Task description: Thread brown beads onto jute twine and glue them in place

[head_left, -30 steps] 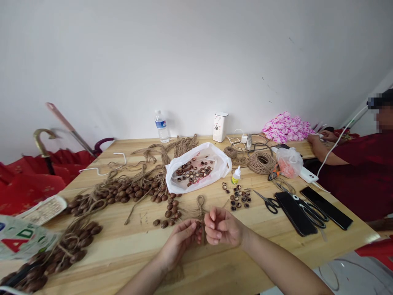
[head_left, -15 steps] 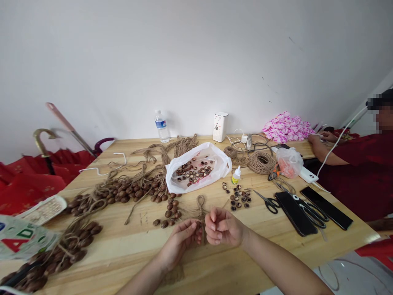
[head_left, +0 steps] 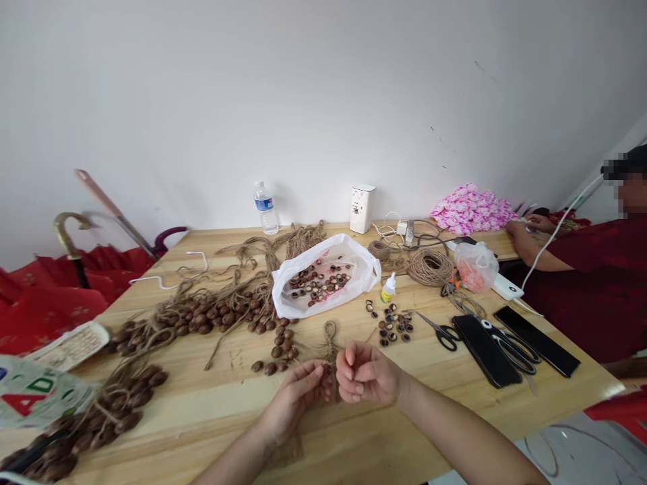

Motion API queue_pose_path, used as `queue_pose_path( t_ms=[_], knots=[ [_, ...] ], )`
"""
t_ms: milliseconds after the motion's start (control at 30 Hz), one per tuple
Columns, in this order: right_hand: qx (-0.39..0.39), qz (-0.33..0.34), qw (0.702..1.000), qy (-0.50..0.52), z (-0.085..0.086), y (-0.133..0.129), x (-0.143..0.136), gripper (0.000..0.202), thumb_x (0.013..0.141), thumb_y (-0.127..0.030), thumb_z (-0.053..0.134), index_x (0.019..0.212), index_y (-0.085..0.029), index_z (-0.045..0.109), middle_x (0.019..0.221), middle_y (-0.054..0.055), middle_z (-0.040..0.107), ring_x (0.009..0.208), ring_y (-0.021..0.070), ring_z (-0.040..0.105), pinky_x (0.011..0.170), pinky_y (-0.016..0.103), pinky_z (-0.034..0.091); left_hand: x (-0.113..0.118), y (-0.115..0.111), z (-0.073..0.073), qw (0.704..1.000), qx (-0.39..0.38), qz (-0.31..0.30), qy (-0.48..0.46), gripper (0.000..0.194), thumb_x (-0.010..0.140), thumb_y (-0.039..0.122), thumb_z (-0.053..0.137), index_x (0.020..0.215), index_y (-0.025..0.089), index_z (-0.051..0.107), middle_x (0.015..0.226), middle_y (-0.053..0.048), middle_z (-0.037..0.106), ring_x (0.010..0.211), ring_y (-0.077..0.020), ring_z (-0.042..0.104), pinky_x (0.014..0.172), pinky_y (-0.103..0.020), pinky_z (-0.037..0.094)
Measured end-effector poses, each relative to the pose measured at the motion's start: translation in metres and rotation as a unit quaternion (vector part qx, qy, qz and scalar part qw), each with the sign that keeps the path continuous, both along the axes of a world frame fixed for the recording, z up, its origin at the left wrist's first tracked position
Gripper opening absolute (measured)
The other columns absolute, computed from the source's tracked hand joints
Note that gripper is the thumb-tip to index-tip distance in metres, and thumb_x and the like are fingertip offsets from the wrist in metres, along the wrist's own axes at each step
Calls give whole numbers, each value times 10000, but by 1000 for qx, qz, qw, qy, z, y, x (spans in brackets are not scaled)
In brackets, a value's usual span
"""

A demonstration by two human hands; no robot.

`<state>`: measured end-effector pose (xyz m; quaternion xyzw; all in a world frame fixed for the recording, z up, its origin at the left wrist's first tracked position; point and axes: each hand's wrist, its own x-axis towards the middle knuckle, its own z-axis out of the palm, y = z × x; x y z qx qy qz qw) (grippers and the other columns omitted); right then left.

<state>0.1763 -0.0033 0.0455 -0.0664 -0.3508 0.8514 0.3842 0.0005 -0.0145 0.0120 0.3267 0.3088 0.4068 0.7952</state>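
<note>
My left hand (head_left: 303, 391) pinches a brown nut shell (head_left: 326, 370), mostly covered by the fingertips. Right beside it, my right hand (head_left: 368, 374) is closed with curled fingers; whatever it may hold is hidden. Just beyond both hands lies a knotted twine piece (head_left: 329, 340) with a loop at its top and strands spreading sideways. Several whole brown nuts (head_left: 283, 343) sit left of the loop. Halved shells (head_left: 395, 323) are scattered to the right, below a small glue bottle (head_left: 389, 288). Behind them, a white plastic bag (head_left: 308, 308) lies open with many half shells inside.
Nuts tied on twine (head_left: 202, 313) are heaped at left. Scissors (head_left: 442, 332), a phone (head_left: 485, 350), larger scissors (head_left: 513, 347) and a second phone (head_left: 538, 340) lie right. A water bottle (head_left: 266, 210), white box (head_left: 362, 210) and twine coil (head_left: 430, 267) stand behind. A co-worker (head_left: 581, 276) sits at right.
Almost nothing differs. Both hands keep the same place and grip, and the view has shifted very slightly.
</note>
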Motion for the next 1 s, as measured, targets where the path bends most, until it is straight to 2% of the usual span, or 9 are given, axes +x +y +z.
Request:
queue_pose_path(
  t_ms=[533,1000],
  knots=[
    [-1,2,1000,13,-2,0,-1,204,650,-62,658,806,-175,591,727,-20,566,590,92,496,528,254,353,0,-1,-2,1000,-1,-5,-18,134,795,250,608,809,124,651,701,-50,621,644,-149,562,647,-292,407],
    [-4,-2,1000,7,1,-1,-1,218,639,-39,670,795,-178,608,719,-20,554,604,95,493,536,253,347,0,1,-2,1000,7,-6,-18,144,793,255,607,799,118,649,700,-54,622,643,-153,560,642,-292,408]
  ],
)
